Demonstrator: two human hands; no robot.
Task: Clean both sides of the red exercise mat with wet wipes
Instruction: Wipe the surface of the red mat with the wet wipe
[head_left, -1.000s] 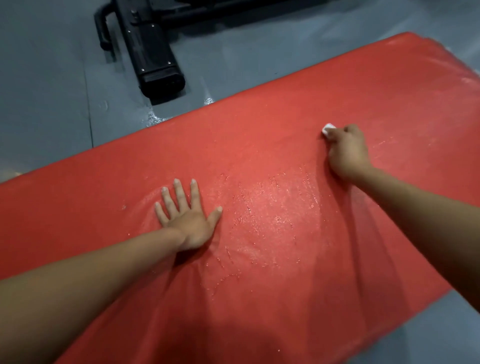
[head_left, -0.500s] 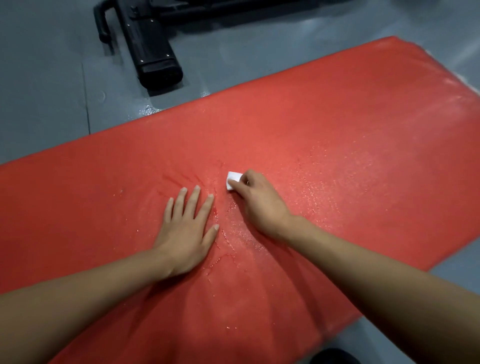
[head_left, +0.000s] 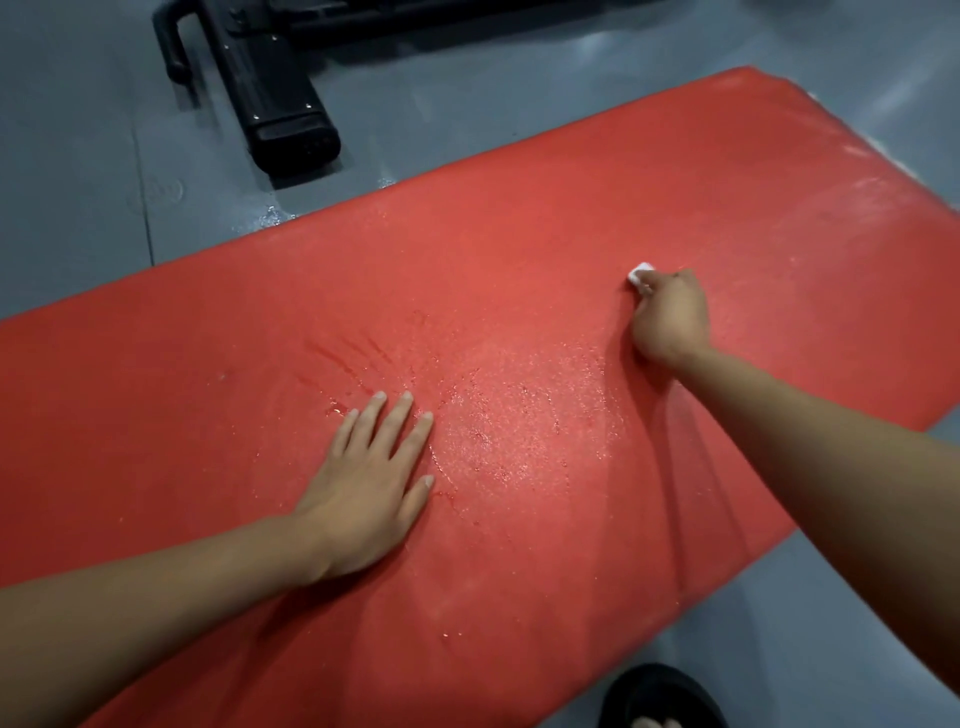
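The red exercise mat (head_left: 519, 249) lies flat on the grey floor and fills most of the view, running from lower left to upper right. Its middle glistens with wet streaks and droplets. My left hand (head_left: 371, 483) presses flat on the mat at centre left, fingers straight and close together. To the right my right hand (head_left: 670, 317) grips a small folded white wet wipe (head_left: 640, 272) and holds it against the mat. Only a corner of the wipe shows past the fingers.
A black metal equipment base (head_left: 275, 98) with a handle stands on the grey floor (head_left: 67, 182) just beyond the mat's far edge. A small puddle lies between it and the mat. A black sandal with toes (head_left: 660, 699) shows at the bottom edge.
My right hand swept the wipe from the right side in to beside my left hand, then back out to the right. My left hand stayed pressed on the mat, fingers drawn closer.
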